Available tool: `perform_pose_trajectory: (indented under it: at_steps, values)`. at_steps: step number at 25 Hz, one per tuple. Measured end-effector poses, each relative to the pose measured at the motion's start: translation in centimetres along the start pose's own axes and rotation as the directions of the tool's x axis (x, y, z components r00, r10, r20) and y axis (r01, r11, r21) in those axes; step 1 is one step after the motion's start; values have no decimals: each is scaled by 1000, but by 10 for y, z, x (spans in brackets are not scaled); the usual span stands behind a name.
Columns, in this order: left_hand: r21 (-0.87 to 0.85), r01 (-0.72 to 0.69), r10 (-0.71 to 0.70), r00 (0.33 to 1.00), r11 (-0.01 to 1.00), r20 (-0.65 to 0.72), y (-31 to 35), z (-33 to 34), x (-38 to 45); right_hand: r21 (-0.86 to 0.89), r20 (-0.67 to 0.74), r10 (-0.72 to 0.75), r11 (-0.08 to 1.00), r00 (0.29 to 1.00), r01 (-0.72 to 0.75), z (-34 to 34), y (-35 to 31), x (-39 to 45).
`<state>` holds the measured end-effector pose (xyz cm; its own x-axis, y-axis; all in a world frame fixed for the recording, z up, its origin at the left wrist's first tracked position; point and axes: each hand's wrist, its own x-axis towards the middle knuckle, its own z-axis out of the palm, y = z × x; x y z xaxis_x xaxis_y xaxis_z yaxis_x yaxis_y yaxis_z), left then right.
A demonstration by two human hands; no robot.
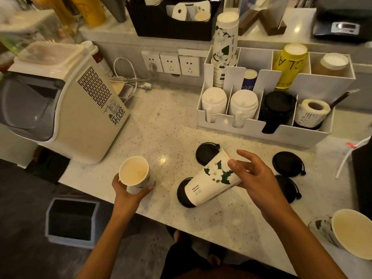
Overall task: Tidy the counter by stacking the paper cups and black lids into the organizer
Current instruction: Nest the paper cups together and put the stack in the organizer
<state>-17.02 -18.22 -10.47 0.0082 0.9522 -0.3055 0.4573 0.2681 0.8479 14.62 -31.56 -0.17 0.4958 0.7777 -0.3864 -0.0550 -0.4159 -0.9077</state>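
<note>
My left hand (128, 193) grips an upright white paper cup (135, 174) near the counter's front edge. My right hand (254, 175) holds a second flower-printed cup (211, 182) tilted on its side, thumb on its wall. Several black lids lie loose on the counter: one behind that cup (205, 155), one under its base (184, 195), one to the right (287, 164), another by my right wrist (288, 188). The white organizer (281, 131) stands at the back right, with a tall stack of flower cups (224, 49) and a stack of black lids (276, 107).
A third flower cup (348, 233) lies on its side at the counter's right front corner. A cream machine (66, 101) fills the left of the counter. Wall sockets (171, 62) and cables sit behind. A grey bin (71, 220) stands on the floor at the left.
</note>
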Motion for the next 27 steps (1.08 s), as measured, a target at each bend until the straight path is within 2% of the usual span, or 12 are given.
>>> perform_pose_trajectory:
  at_steps: [6, 9, 13, 16, 20, 24, 27]
  values:
    - [-72, -53, 49, 998, 996, -48, 8, 11, 3, 44, -16, 6, 999, 1000, -6, -11, -1, -4]
    - [-31, -103, 103, 995, 994, 12, 22, 15, -12, 100, -38, -3, 995, 999, 7, -17, -3, -7]
    - [0, -202, 199, 967, 979, 155, 41, 30, -41, 192, -51, -20, 981, 998, 29, -27, -16, -8]
    - [80, -285, 268, 948, 955, 171, 56, 44, -57, 248, -49, -51, 967, 997, 62, -34, -31, -7]
    - [192, -462, 426, 882, 866, 203, 68, 54, -68, 175, -48, -64, 982, 997, 72, -34, -40, -6]
    - [261, -537, 504, 844, 802, 184, 69, 58, -73, 120, -3, -25, 992, 1000, 26, -28, -37, -10]
    - [317, -605, 580, 794, 730, 180, 69, 59, -77, 16, -29, 18, 1000, 999, -18, -22, -35, -13]
